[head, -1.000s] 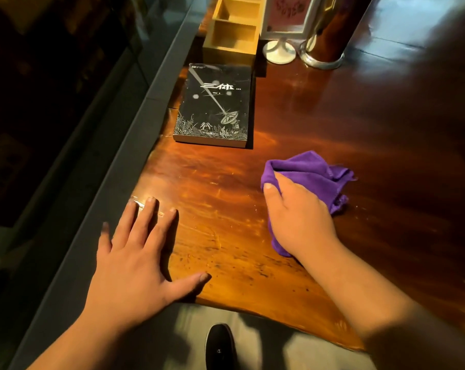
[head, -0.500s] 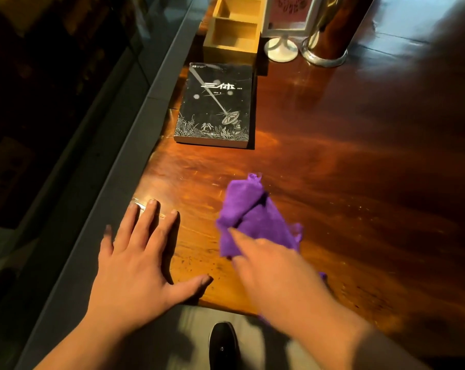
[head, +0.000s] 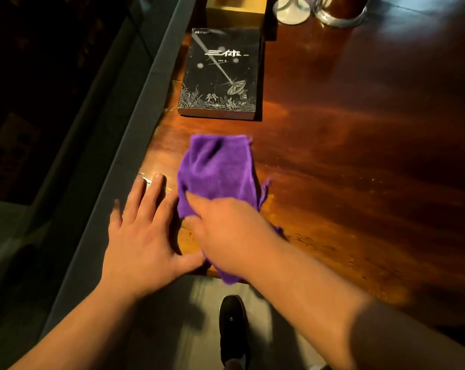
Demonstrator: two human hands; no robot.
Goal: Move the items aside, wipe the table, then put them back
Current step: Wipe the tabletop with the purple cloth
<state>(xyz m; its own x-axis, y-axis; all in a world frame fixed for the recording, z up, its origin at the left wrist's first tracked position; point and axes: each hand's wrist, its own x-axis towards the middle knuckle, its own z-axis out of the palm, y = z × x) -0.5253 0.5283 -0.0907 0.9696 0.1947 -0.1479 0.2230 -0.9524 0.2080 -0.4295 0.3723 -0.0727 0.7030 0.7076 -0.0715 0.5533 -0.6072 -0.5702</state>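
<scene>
A purple cloth point(head: 218, 169) lies spread on the dark wooden table point(head: 359, 156) near its front left corner. My right hand point(head: 231, 233) presses down on the cloth's near end and grips it. Flat on the table's left edge rests my left hand point(head: 140, 236), fingers apart, holding nothing, right beside the cloth. A black book point(head: 220, 76) with white drawings lies flat further back along the left side, apart from the cloth.
Behind the book stand a wooden box point(head: 236, 9), a white round stand base point(head: 292, 9) and a shiny metal base point(head: 340, 14). A grey ledge point(head: 113, 169) runs along the table's left. My black shoe point(head: 232, 327) shows on the floor below.
My right hand has swept the cloth from the table's middle leftward and toward the front edge, ending next to my left hand. The left hand stayed put.
</scene>
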